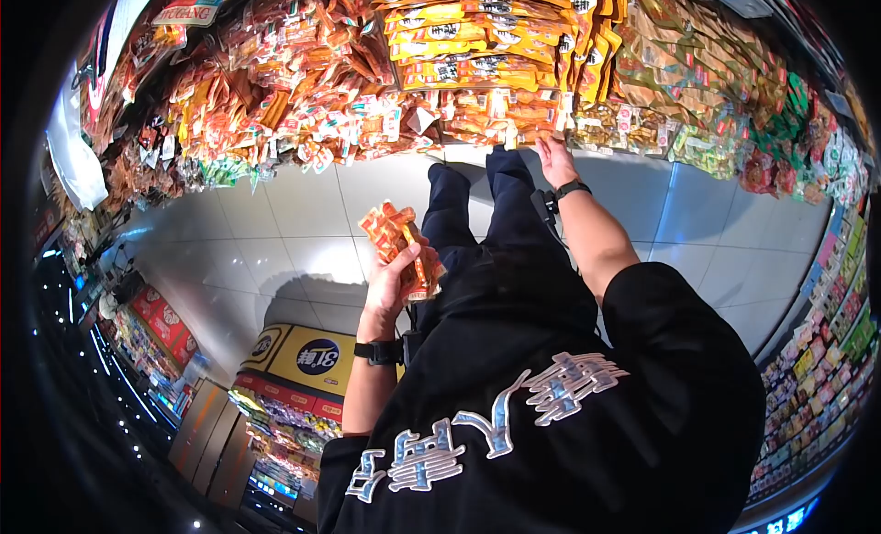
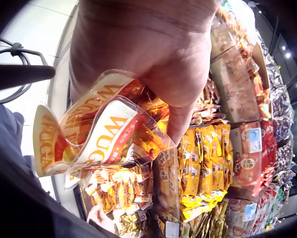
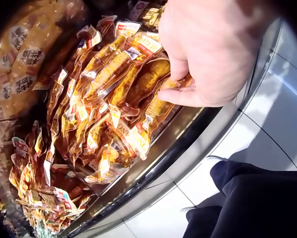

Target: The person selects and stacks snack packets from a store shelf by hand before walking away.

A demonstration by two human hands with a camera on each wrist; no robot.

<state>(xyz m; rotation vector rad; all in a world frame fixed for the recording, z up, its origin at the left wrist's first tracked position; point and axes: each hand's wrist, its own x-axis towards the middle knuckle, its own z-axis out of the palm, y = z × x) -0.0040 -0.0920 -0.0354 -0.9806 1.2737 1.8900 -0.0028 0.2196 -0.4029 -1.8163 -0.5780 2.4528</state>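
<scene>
The left hand (image 1: 390,282) grips several red-and-orange snack packets (image 1: 395,236) in front of the body; in the left wrist view their clear wrappers (image 2: 116,131) stick out below the hand (image 2: 143,49), with the thumb pressed on them. At the front edge of the display, the right hand (image 1: 554,162) reaches to a row of similar packets (image 1: 514,107). In the right wrist view the thumb and fingers of that hand (image 3: 213,54) pinch the edge of one packet (image 3: 156,111) standing in the bin.
Yellow packets (image 1: 468,43) are stacked behind the row, with green-brown packets (image 1: 679,66) to the right and red ones (image 1: 303,57) to the left. A dark rim (image 3: 168,148) borders the bin. Tiled floor (image 1: 303,204) lies below, and a yellow-sided stand (image 1: 317,355) is at lower left.
</scene>
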